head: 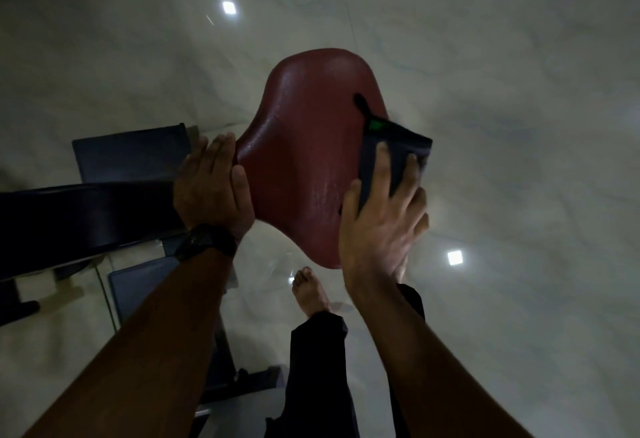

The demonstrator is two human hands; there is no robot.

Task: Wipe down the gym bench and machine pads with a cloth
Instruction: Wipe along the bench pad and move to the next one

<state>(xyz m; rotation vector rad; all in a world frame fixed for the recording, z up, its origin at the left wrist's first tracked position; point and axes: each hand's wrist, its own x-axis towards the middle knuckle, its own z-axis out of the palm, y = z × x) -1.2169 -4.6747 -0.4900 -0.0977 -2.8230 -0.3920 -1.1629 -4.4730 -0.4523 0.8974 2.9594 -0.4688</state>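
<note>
Head view: right hand (381, 226), grip spread flat, presses cloth (398, 150) on right edge of pad (304, 147); rest lies left, toward flat left hand (207, 185).

1. One head-worn wide-angle view looks steeply down from standing height at the glossy pale tiled floor (485, 126).
2. It sits close above the curved dark-red padded seat (304, 147), centred in frame.

Red seat pad (304, 126) above pale floor (519, 91). L hand (211, 185) flat against pad's left edge; R hand (381, 226), fingers spread, presses dark cloth (398, 153) on right edge.
</note>
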